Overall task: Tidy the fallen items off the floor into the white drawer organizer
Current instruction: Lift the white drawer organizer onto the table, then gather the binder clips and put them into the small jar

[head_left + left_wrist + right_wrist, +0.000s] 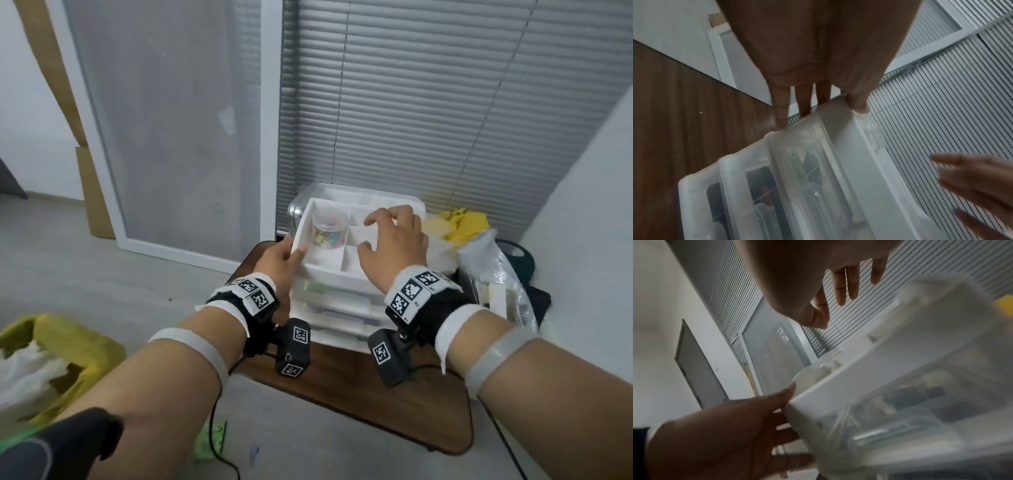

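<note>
My left hand [279, 258] grips the left front corner of the top tray [320, 265] of the white organizer [334, 308], thumb on the rim, while my right hand [394, 245] hovers over the tray's right side with fingers [376, 217] loosely spread, holding nothing. A clear jar [330, 228] of coloured clips stands in the tray's left compartment; the organizer sits on a low wooden counter [359, 394]. Yellow bags [459, 224] crowd its right, and I can read no labels.

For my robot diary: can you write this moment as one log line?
left hand: holds white tray corner | right hand: open above tray | jar of clips: in tray
</note>
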Demonstrator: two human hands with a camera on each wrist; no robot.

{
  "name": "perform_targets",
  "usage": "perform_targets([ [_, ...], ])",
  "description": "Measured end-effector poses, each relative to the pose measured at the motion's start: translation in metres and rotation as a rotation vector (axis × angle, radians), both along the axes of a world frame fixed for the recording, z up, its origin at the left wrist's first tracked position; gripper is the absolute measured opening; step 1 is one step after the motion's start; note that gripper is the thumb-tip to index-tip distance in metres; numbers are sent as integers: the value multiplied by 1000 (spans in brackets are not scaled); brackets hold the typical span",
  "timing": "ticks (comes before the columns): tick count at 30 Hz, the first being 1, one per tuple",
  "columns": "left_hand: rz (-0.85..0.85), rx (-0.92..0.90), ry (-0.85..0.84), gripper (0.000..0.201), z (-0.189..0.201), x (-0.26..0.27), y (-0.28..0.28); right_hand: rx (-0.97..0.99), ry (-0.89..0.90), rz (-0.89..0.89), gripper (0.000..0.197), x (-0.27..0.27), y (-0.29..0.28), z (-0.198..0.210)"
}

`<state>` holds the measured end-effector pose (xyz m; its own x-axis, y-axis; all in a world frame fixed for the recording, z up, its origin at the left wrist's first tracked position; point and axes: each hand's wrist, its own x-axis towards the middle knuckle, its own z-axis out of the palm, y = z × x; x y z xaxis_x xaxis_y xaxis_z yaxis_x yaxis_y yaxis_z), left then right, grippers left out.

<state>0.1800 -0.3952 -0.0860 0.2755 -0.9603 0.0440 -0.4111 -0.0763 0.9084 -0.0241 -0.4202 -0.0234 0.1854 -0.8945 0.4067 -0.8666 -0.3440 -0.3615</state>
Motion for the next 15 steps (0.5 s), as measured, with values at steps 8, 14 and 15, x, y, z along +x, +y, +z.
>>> perform_targets([
  [8,-36,130,92,40,-21,35,50,61,-274,458,14,35,49,-36],
  [14,308,189,182,5,-104,102,142,669,-246,773,22,109,122,-120],
  [15,351,225,176,6,-120,114,157,770,-183,784,21,119,129,-140],
])
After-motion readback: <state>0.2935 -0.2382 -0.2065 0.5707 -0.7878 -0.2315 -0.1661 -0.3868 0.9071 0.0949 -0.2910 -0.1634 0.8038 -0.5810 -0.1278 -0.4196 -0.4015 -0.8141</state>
